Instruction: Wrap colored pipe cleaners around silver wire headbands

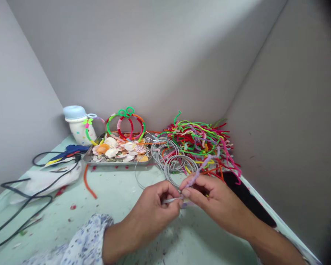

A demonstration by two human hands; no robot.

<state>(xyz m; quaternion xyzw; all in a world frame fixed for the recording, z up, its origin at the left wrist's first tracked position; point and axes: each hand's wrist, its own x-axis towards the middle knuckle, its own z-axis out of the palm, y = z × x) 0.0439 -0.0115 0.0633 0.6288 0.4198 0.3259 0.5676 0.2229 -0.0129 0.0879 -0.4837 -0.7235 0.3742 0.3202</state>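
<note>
My left hand [162, 206] is closed in a pinch on a thin grey wire [169, 200], whose short length shows between thumb and fingers. Beside it, my right hand [212, 200] pinches a light purple pipe cleaner [201, 170], and its free end slants up and to the right. The fingertips of both hands meet where the wire and pipe cleaner come together; the exact contact is partly hidden. Just beyond the hands lie loose coils of grey wire [179, 163]. A large heap of coloured pipe cleaners [195, 136] rests behind the coils.
A metal tray [117, 163] holds seashells [131, 146], with pipe-cleaner hoops [107, 127] standing over it. To the left are a white bottle [81, 127] with a blue lid, blue-handled pliers [70, 151], a plastic bag [55, 180] and a black cable [35, 195]. A black flat object [251, 202] lies right.
</note>
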